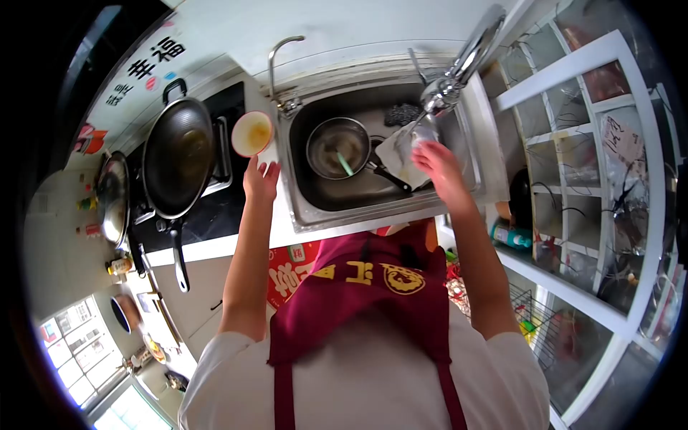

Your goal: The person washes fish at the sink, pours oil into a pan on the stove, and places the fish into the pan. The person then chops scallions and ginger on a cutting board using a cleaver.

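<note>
My left hand [261, 179] is at the counter edge, fingers apart, fingertips just below a small bowl [244, 136] with a reddish rim and yellowish residue inside. The hand does not grip it. Over the right side of the sink [315, 199], my right hand [438, 168] has curled, slightly blurred fingers under the chrome faucet [442, 94]. A pale, glassy blur sits at its fingertips; whether it is water or an object is unclear. Beside that hand lies a whitish cloth or sheet [390, 152]. A frying pan [326, 143] with murky liquid and a pale green utensil [345, 164] rests in the sink.
A dark scrubbing pad [403, 115] lies at the sink's back. A thin curved tap [272, 68] rises at its left corner. A large wok [179, 158] and another pan [113, 197] occupy the stove at left. White-framed shelving [631, 236] stands at right.
</note>
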`<action>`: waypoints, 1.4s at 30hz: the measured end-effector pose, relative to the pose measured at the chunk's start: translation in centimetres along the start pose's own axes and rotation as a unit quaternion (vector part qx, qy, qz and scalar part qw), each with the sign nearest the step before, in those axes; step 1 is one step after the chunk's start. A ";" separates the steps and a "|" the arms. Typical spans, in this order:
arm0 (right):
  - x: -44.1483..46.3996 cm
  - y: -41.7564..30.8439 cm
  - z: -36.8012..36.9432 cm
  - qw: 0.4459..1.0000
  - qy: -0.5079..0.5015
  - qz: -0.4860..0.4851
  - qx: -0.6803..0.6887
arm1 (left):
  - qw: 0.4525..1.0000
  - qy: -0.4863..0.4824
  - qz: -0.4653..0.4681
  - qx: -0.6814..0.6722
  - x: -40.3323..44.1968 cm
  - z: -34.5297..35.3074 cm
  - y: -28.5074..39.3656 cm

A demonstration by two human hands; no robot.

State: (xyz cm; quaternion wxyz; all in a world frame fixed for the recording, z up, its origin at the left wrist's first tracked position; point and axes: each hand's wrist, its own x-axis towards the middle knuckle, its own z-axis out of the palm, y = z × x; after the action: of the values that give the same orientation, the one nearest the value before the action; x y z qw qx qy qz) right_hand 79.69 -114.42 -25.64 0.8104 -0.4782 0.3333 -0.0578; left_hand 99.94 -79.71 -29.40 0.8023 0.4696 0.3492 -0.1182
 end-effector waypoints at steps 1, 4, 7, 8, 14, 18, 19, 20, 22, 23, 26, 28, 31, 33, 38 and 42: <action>1.4 -0.9 1.1 1.000 -0.027 0.009 0.003 | 0.999 0.004 -0.003 0.050 -1.8 0.9 -1.0; 5.8 -3.1 4.1 0.991 -0.124 -0.012 -0.058 | 0.969 -0.177 -0.058 0.165 -7.8 4.9 -4.8; 8.4 -4.1 5.5 0.978 -0.180 0.005 -0.108 | 0.902 -0.313 -0.083 0.286 -10.7 11.7 -8.5; 8.8 -4.3 5.4 0.975 -0.172 -0.012 -0.137 | 0.884 -0.331 -0.082 0.319 -11.3 14.4 -9.8; 11.2 -2.8 -6.2 0.982 -0.101 -0.028 -0.160 | 0.691 -0.523 0.150 0.475 -8.5 24.4 -19.9; 11.4 2.7 -9.9 0.970 0.055 -0.052 -0.229 | 0.685 -0.404 0.266 0.544 -4.7 22.8 -26.6; 11.9 2.8 -10.1 0.943 0.039 -0.030 -0.329 | 0.677 -0.348 0.259 0.595 -4.9 21.7 -26.8; 12.3 3.0 -10.4 0.905 0.021 -0.008 -0.426 | 0.655 -0.275 0.263 0.653 -2.8 19.8 -28.9; 14.3 5.6 -10.8 0.844 0.033 -0.042 -0.534 | 0.452 -0.278 0.438 0.726 1.9 15.4 -31.9; 15.5 6.7 -11.0 0.831 0.035 -0.055 -0.552 | 0.454 -0.263 0.418 0.741 2.1 14.9 -32.2; 17.0 8.9 -10.9 0.804 0.061 -0.152 -0.572 | 0.657 -0.202 0.169 0.706 0.4 15.7 -32.4; 16.2 7.6 -9.6 0.789 0.078 -0.092 -0.602 | 0.805 -0.152 0.003 0.574 -0.4 16.3 -32.5; 15.5 8.2 -9.2 0.763 0.142 -0.139 -0.616 | 0.860 -0.138 -0.165 0.463 -0.5 17.2 -32.0; 15.3 8.3 -9.8 0.764 0.125 -0.149 -0.615 | 0.886 -0.155 -0.167 0.404 -1.5 16.5 -31.8; 14.1 6.0 -9.6 0.839 0.113 -0.161 -0.507 | 0.928 -0.186 -0.116 0.302 -0.7 14.8 -31.5; 13.7 5.5 -9.9 0.938 0.094 -0.098 -0.317 | 0.930 -0.229 -0.135 0.255 -0.1 14.9 -30.2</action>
State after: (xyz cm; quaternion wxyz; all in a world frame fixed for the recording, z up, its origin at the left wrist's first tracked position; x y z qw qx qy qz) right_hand 83.11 -124.35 -39.93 0.5717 -0.7335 0.3604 -0.0732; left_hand 90.94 -108.22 -44.91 0.6905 0.5666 0.1738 -0.4147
